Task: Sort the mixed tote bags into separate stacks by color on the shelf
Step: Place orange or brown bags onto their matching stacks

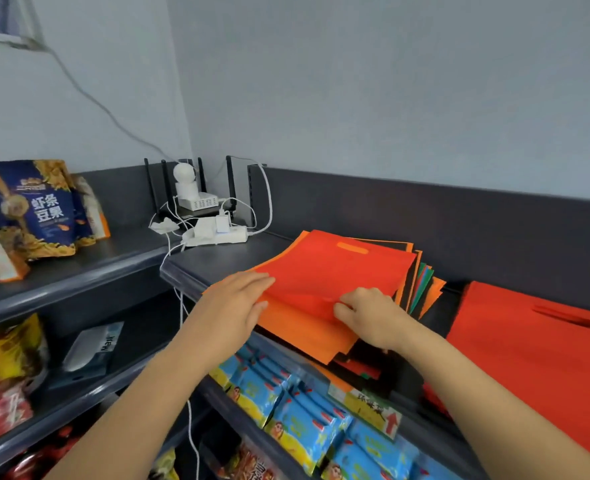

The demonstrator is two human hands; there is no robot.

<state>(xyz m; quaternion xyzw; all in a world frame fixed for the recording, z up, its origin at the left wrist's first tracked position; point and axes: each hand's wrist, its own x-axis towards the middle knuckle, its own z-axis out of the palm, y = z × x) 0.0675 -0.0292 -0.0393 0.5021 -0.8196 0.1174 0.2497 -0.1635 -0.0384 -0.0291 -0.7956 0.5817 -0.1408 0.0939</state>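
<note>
A mixed pile of flat tote bags lies on the dark top shelf (217, 258). A red bag (338, 271) is on top, an orange bag (300, 330) shows under it, and black, green and orange edges (421, 282) fan out at the right. A separate stack of red bags (529, 348) lies further right. My left hand (234, 306) rests flat, fingers straight, on the near left edge of the top red bag. My right hand (369, 317) pinches the near edge of that red bag, lifting it slightly off the orange one.
A router, small white camera and power strip (214, 233) with cables sit in the shelf corner. Blue snack bags (40, 209) stand on the left shelf. Blue and yellow snack packets (297, 410) fill the shelf below the pile.
</note>
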